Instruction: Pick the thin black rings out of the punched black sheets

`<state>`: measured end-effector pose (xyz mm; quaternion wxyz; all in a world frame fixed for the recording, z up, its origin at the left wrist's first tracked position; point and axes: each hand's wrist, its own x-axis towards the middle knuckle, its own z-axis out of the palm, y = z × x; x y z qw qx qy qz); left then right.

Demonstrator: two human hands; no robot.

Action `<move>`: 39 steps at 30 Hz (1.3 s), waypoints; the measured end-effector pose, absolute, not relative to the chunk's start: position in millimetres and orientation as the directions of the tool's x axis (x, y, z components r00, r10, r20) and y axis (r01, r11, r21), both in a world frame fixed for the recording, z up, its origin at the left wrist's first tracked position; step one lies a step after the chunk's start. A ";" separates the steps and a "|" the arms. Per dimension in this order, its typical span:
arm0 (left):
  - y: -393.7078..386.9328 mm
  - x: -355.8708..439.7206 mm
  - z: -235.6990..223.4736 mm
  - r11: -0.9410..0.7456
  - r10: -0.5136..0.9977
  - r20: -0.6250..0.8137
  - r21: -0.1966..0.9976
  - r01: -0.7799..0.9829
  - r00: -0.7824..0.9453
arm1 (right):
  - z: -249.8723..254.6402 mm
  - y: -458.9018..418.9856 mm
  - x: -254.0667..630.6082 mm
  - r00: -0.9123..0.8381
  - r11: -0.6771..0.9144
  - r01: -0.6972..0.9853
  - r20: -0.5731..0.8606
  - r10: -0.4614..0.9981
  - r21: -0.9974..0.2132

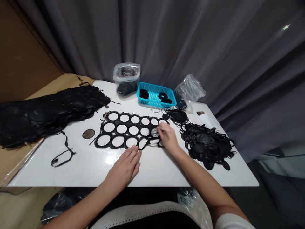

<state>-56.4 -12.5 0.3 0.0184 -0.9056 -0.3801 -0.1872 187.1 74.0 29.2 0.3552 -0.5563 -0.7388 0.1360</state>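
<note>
A black rubber sheet [128, 123] with rows of large round holes lies flat on the white table, its lower right part warped. My left hand [127, 163] rests palm down with fingers stretched, the fingertips on the sheet's near edge. At the sheet's right side my right hand [168, 135] is closed in a pinch on it, thumb and forefinger together beside a hole that looks partly filled with something dark. The exact bit between those fingertips is too small to make out. A dark round disc [88, 134] lies to the left of the sheet.
A stack of black sheets [47, 111] covers the left side. Behind stand a bagged tub [127, 79] and a blue basket [154, 103] holding black pieces. On the right are a coil of thin black rings [177, 116], a heap of black scraps [207, 144] and a clear bag [190, 89].
</note>
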 end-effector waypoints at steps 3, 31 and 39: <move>-14.3 -58.9 3.5 -0.711 0.684 0.364 0.140 0.689 0.633 | 34.0 110.4 211.8 0.126 0.128 0.688 0.292 0.948 -0.715; 51.0 -55.7 -2.9 -0.698 0.711 0.293 0.188 0.691 0.639 | 29.7 96.2 156.5 -0.313 0.104 0.470 -0.055 0.948 -0.876; 50.6 -55.7 -4.8 -0.698 0.714 0.295 0.218 0.683 0.635 | 20.9 82.0 151.4 -0.508 0.494 0.600 0.178 0.843 -0.629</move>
